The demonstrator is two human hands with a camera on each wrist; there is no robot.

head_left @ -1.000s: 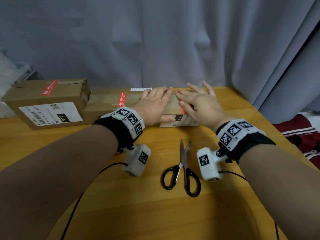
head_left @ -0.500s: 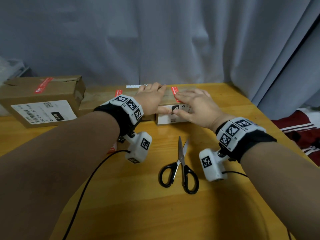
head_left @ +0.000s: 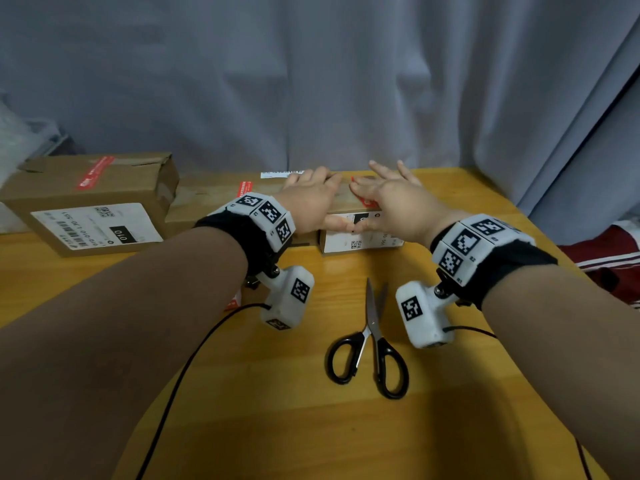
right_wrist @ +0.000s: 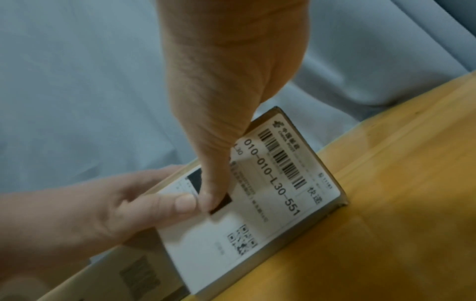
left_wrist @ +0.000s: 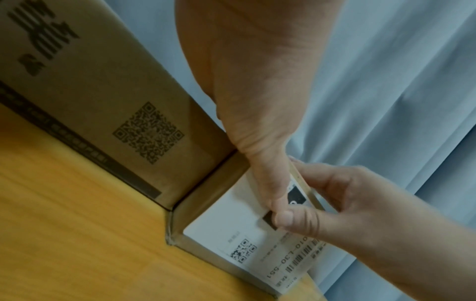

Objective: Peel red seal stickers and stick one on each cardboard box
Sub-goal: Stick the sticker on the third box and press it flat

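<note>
Three cardboard boxes stand in a row at the table's far side. The big left box (head_left: 86, 202) and the flat middle box (head_left: 207, 199) each carry a red seal sticker (head_left: 245, 188) on top. On the small right box (head_left: 360, 239), with its white shipping label (right_wrist: 270, 203), a red sticker (head_left: 367, 201) shows partly from under my right hand (head_left: 388, 199). My left hand (head_left: 311, 202) lies flat on the box top beside it. Both hands' fingers are straight. Both thumbs (left_wrist: 273, 183) press on the label on the front face, tips touching.
Black scissors (head_left: 372, 344) lie open-bladed on the wooden table (head_left: 311, 427) between my wrists. A red-and-white sticker scrap (head_left: 234, 301) peeks out below my left wrist. A grey curtain (head_left: 311, 81) hangs right behind the boxes. Red cloth (head_left: 609, 251) lies past the table's right edge.
My right hand's lifted, spread fingers have come down flat on the small box over the red sticker. Both thumbs have met on the front label. The left hand has stayed on the box.
</note>
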